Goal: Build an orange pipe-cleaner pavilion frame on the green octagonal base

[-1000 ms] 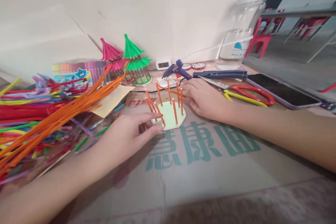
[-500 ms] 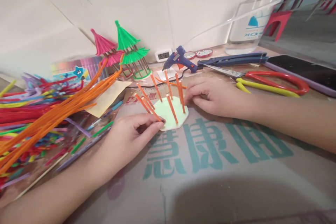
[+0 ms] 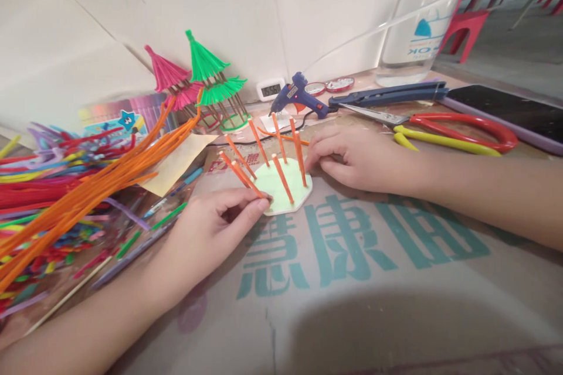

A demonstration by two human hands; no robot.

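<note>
Cardboard [image 3: 325, 299], left hand [image 3: 217, 217] pinching green base [image 3: 279, 204], right hand [image 3: 354, 155] loosely parted, orange sticks [image 3: 282, 180] between, glue gun [image 3: 295, 95] behind

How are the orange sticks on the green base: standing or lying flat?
Standing: the orange sticks meet the pale green base at their lower ends, pale tips raised; several look tilted.

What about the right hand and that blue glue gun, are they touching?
Apart. The head view shows a clear gap between the blue glue gun and the right hand, which sits lower in frame.
</note>
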